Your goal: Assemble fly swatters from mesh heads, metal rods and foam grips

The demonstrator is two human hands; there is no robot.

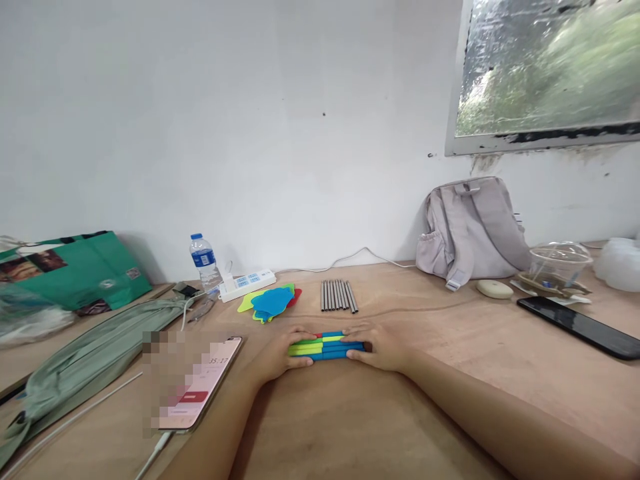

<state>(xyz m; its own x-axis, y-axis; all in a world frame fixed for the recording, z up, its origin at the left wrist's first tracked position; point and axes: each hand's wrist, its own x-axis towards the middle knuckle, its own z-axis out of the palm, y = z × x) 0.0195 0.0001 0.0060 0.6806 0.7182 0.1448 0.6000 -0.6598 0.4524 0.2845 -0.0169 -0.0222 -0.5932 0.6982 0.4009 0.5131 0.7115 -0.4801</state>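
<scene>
A low row of short coloured rods (326,347) lies on the table in front of me, blue, yellow-green and a bit of red, set side by side in two end-to-end groups. My left hand (283,352) closes around the left end, thumb at the near side and fingers at the far side. At the right end, my right hand (377,348) grips the rods the same way. Beyond them several thin metal tubes (339,296) lie in a neat row. Left of the tubes is a pile of flat blue, yellow-green and red shapes (273,302).
To the left are a lit phone (210,380) on a cable, a grey-green strap bag (100,353), a green bag (100,273), a water bottle (203,259) and a power strip (250,285). A backpack (470,233), white case (495,289), plastic cup (560,260) and black phone (580,327) are right.
</scene>
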